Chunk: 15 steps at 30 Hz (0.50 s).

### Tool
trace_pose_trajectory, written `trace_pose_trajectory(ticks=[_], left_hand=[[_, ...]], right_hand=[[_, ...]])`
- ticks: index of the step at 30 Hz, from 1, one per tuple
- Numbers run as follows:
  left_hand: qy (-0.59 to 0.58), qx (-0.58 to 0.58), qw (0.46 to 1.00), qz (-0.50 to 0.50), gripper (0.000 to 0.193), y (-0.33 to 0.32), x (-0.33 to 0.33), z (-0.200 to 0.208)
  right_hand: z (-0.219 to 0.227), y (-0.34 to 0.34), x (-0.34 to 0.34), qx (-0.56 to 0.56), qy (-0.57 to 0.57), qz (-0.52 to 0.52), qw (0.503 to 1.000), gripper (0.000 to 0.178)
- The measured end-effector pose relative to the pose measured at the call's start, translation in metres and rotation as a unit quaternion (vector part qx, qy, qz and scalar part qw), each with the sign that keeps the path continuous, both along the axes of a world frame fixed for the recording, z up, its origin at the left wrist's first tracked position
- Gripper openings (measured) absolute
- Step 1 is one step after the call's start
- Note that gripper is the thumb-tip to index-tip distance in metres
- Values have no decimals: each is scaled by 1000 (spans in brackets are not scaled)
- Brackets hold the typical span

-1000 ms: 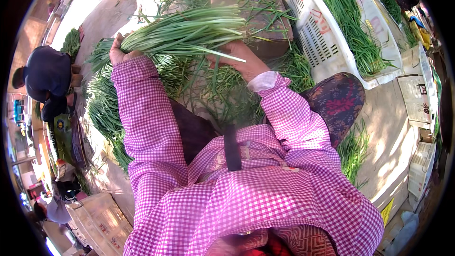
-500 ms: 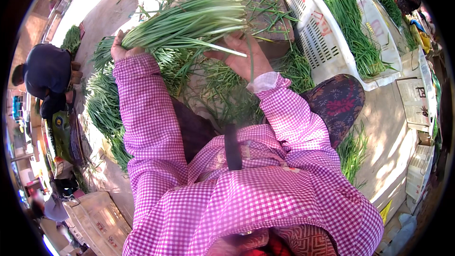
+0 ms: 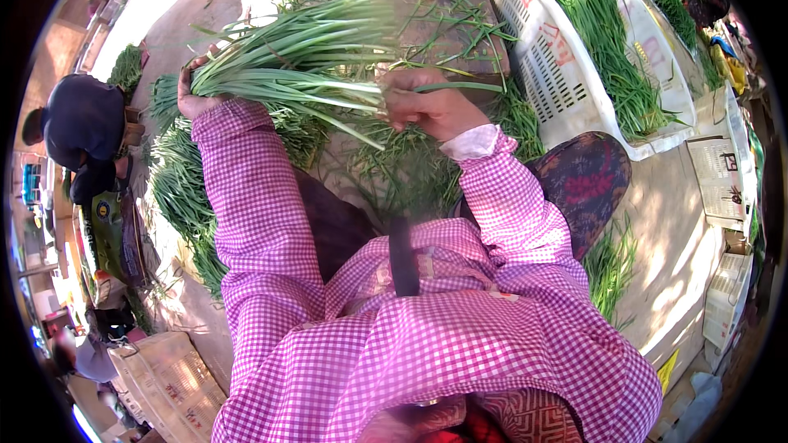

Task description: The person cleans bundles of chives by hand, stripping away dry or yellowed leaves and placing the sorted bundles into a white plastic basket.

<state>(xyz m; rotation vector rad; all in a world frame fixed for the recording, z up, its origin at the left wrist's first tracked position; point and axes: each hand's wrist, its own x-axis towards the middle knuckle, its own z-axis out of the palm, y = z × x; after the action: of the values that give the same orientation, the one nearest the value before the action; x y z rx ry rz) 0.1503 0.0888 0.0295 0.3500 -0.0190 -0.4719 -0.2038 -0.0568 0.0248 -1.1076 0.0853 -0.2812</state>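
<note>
My left hand is closed around the leafy part of a big bunch of garlic chives. Their pale stem ends fan out to the right. At those ends, my right hand has its fingers bent together, pinching a loose chive leaf that sticks out to the right. Some lower stems of the bunch reach the right fingertips; whether these grip them too is hard to see. Below the bunch lies a heap of chives, beside my left forearm.
A wooden block ahead carries scattered leaf scraps. At the right stands a white slotted crate filled with chives. More crates line the far right. A person in dark clothes bends over at the left, and another crate sits lower left.
My right hand has turned from open fingers under the stems to a pinch, with a leaf now pointing right. My left hand and the bunch have shifted slightly left, and the stems have spread.
</note>
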Motion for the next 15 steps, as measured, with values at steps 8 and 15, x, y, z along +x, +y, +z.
trace_pose_trajectory(ticks=[8,15], left_hand=[[14,-158,986,-44,20,38,50,-20],[-24,-81,996,20,19,31,33,-15]], right_hand=[[-1,-72,-43,115,-307,-13,945,18],[-31,-73,-34,-602,139,-353,703,30]])
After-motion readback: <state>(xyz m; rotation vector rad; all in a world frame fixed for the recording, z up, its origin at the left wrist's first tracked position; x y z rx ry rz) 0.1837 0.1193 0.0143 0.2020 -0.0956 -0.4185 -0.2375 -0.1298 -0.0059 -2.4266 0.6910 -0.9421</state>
